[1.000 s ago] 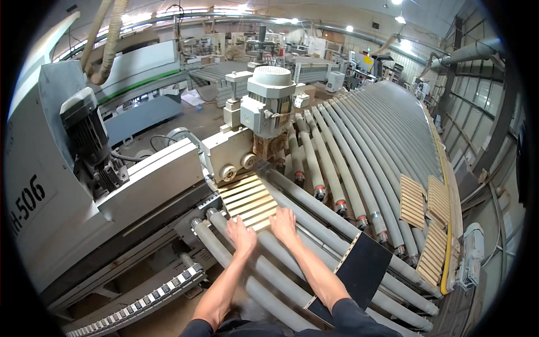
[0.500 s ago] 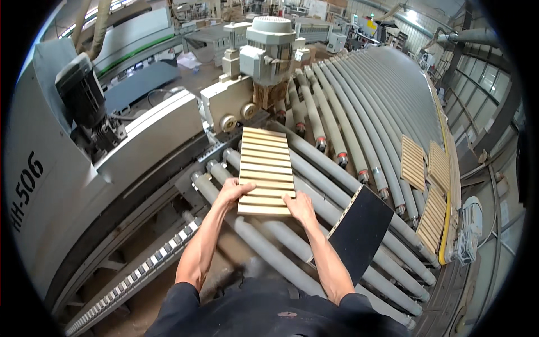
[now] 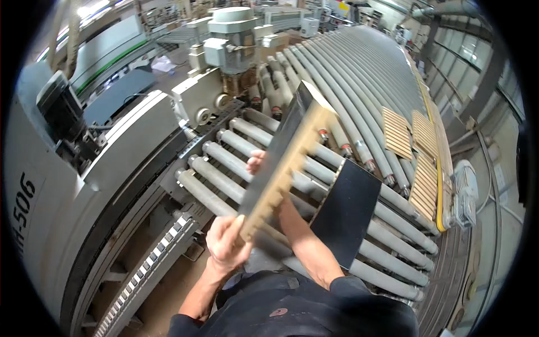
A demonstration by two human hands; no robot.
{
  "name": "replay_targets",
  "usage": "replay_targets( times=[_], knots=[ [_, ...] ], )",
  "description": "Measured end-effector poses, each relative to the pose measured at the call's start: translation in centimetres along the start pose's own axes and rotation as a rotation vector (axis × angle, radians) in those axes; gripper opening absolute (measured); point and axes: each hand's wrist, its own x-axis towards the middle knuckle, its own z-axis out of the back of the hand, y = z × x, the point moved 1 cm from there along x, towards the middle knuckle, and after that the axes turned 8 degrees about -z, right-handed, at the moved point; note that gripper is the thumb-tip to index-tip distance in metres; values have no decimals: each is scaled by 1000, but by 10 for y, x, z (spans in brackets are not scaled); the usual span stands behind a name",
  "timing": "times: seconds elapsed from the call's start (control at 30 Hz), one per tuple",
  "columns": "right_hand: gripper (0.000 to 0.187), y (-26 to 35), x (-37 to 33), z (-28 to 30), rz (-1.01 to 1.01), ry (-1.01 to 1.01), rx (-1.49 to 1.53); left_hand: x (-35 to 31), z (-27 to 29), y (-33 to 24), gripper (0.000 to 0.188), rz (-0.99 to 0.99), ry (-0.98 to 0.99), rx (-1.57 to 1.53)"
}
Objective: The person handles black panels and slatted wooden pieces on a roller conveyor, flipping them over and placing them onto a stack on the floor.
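A grooved wooden panel (image 3: 286, 163) with a black back stands tilted on edge in front of me, blurred by motion. Its notched pale edge faces right and its black face left. My left hand (image 3: 226, 242) pinches its lower near corner. Behind the panel is my right hand (image 3: 256, 162), with the palm hidden; its curled fingers show past the black side. To the right, another panel (image 3: 349, 208) lies black side up on the rollers, beside my right forearm.
Grey conveyor rollers (image 3: 227, 175) run under the panels. Several slatted panels (image 3: 397, 133) lie by the yellow rail at right. A machine with a motor (image 3: 230, 48) and guide wheels stands at the far left. A chain track (image 3: 143, 275) runs along the left.
The grooved panel has been turned from flat, slats up, to tilted on edge with its black back showing. My left hand moved down to its corner; my right hand went behind it.
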Motion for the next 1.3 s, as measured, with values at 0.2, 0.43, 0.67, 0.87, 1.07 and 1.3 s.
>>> replay_targets(
  times=[0.2,0.43,0.67,0.87,1.07,1.3],
  knots=[
    [52,5,-25,-8,-109,346,280,-32,-22,-37,62,-202,157,-7],
    [45,9,-63,-15,-22,200,266,-43,-7,-56,64,-209,261,-14],
    [46,99,-195,-16,162,-716,-940,13,-11,-54,56,190,232,-53],
    [49,133,-288,28,117,-1007,-1287,-13,-116,-48,51,637,448,-596],
    [54,178,-329,71,-208,-1168,-1481,-35,-217,-43,51,817,630,-773],
    [55,214,-333,100,-419,-1276,-1647,-14,-263,-57,52,815,747,-650]
  ],
)
